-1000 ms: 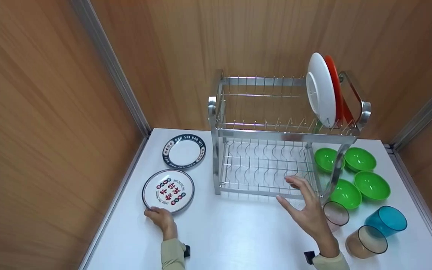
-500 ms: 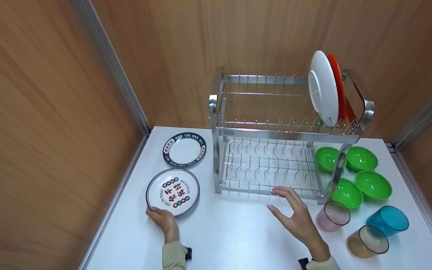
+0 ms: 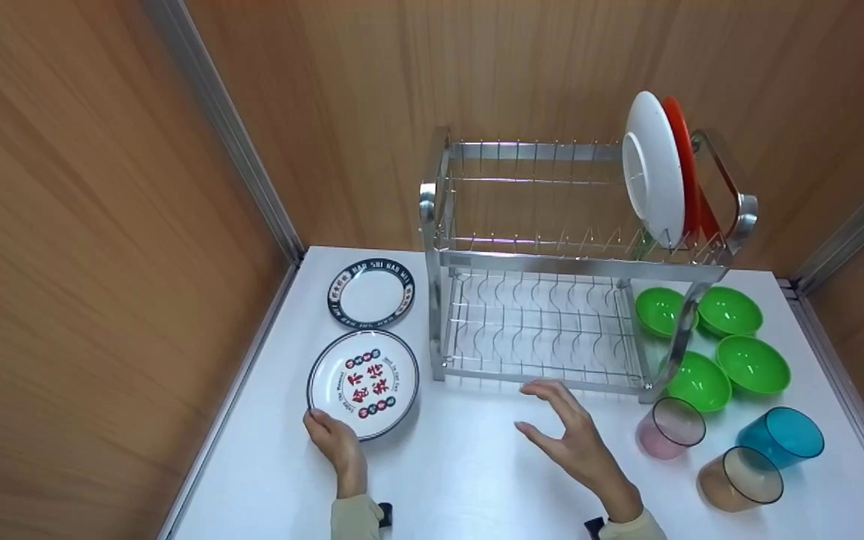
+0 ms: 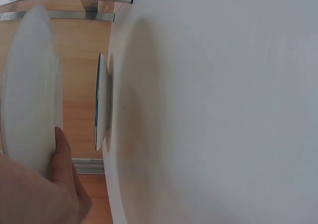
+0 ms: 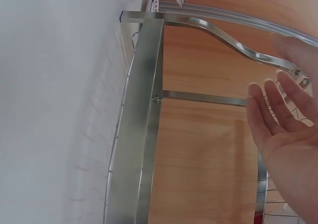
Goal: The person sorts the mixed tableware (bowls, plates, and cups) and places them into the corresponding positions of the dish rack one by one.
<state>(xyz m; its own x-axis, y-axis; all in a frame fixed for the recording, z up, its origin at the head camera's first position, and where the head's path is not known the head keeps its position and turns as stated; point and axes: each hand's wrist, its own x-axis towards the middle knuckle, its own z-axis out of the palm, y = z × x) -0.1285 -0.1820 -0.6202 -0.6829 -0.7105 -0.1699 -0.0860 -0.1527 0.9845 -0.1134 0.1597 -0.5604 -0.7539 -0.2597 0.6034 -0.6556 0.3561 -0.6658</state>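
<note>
My left hand (image 3: 338, 448) grips the near-left rim of a white plate (image 3: 331, 379) with red characters and a dark rim line. In the left wrist view this plate (image 4: 31, 95) is lifted off the table, and its shadow falls below it. Behind it, a dark-rimmed plate (image 3: 334, 309) lies flat on the table. My right hand (image 3: 578, 450) hovers in front of the two-tier metal dish rack (image 3: 544, 379), thumb and fingers spread apart with nothing between them. A white plate (image 3: 661, 180) and a red plate (image 3: 687, 165) stand on edge at the right of the rack's upper tier.
Several green bowls (image 3: 753, 365) sit right of the rack, some partly behind its leg. Nearer stand a pink cup (image 3: 661, 439), a blue cup (image 3: 769, 439) and a brown cup (image 3: 724, 484). Wooden walls (image 3: 552, 60) close in the table (image 3: 462, 457) at the back and sides.
My left hand has raised the red-lettered plate and carried it to the right. My right hand has moved left and slightly nearer, away from the pink cup. The head view has shifted a little.
</note>
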